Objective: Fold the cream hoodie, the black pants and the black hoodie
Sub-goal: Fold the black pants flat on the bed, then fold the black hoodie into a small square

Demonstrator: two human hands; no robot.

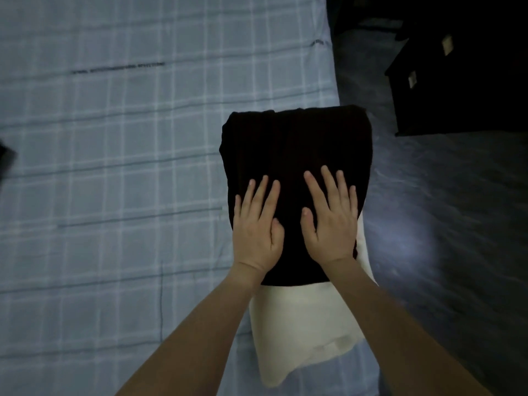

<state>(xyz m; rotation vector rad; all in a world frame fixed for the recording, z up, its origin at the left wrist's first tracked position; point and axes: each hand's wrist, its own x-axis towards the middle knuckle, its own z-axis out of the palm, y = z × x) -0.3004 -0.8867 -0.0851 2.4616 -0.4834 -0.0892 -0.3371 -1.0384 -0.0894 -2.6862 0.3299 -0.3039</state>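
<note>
A bed covered by a pale blue checked sheet (114, 167) filled most of the view, its right edge running down beside a dark, glossy floor (443, 238). A black piece of furniture (463, 90) stood on that floor at the upper right, well apart from the clothes.

Near the right edge of the bed lay a folded cream hoodie (303, 321), a thick pale bundle stretching toward the person. On top of its far end sat a folded black garment (297, 144), squarish and neat, overhanging the bed's edge slightly on the right. Whether it was the pants or the black hoodie, I could not tell in the dim light. A dark shape (5, 158) showed at the far left edge of the bed, too cut off to identify.

Both bare forearms reached in from below. The left hand (257, 224) lay flat on the near left part of the black garment, fingers spread and extended, gripping nothing. The right hand (331, 221) lay the same way just beside it, palm down, fingers fanned, pressing rather than holding.
</note>
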